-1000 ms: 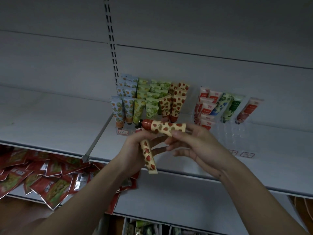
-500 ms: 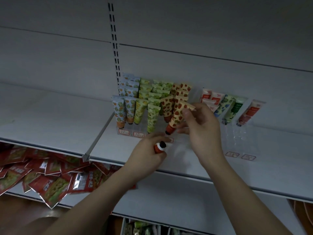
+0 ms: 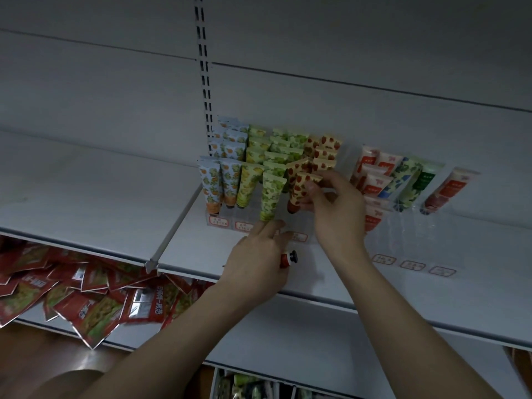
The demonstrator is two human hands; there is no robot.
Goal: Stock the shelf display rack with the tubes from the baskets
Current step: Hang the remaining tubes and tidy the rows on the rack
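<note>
While right hand reaches up to the clear display rack on the white shelf, its thumb and fingers pinch a strawberry-print tube near the crimped top; tube is cap-down, tilted, at the front of the strawberry column. Left hand sits lower, over the shelf's front edge, curled around a second tube: only the red neck and black cap stick out to the right. Its index and middle fingers extend toward the rack front, near the green-print tube. Can't tell if they touch it.

Around: rack columns left to right are orange-print, yellow, green, strawberry tubes, packed upright. Second clear rack to the right holds red-and-white, blue and green tubes, front slots see-through. Red snack packets piled on the shelf below left. Right wrist blocks part of the second rack.
</note>
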